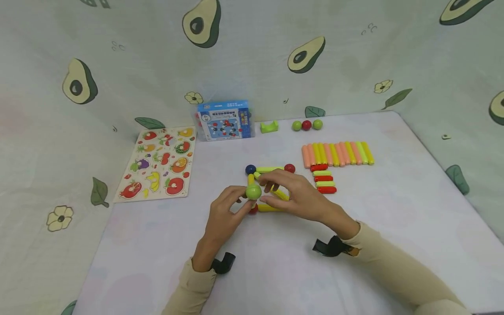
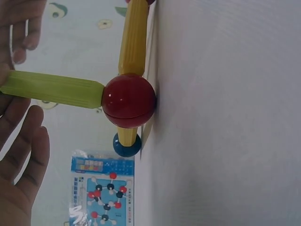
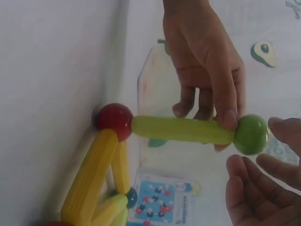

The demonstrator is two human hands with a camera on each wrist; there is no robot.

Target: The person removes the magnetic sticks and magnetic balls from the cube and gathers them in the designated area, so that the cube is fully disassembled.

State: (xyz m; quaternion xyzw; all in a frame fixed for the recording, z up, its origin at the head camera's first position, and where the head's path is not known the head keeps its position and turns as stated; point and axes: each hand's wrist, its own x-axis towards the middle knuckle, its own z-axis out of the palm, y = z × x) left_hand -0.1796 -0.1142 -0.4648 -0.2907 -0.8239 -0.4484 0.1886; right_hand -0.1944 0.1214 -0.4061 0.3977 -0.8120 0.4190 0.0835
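My left hand (image 1: pixel 225 213) pinches a light green rod (image 3: pixel 183 130) near its upper end. The rod stands upright on a red ball (image 3: pixel 115 121) at the near left corner of a ball-and-rod frame. Topping the rod is a green ball (image 1: pixel 253 191). Close beside that ball, my right hand (image 1: pixel 301 196) has its fingers spread and loosely bent, gripping nothing. A yellow rod (image 1: pixel 269 208) runs right from the corner; another leads back to a blue ball (image 1: pixel 250 169). A green rod (image 1: pixel 270 169) joins the blue ball to a second red ball (image 1: pixel 289 168). My right hand hides part of the frame.
Pink, yellow and green rods (image 1: pixel 337 154) lie in a row at the right, with short red and green rods (image 1: pixel 324 178) below. Behind are loose balls (image 1: pixel 306 125), a green bracket (image 1: pixel 269 127) and a blue box (image 1: pixel 225 120). A fruit puzzle board (image 1: pixel 157 164) lies left.
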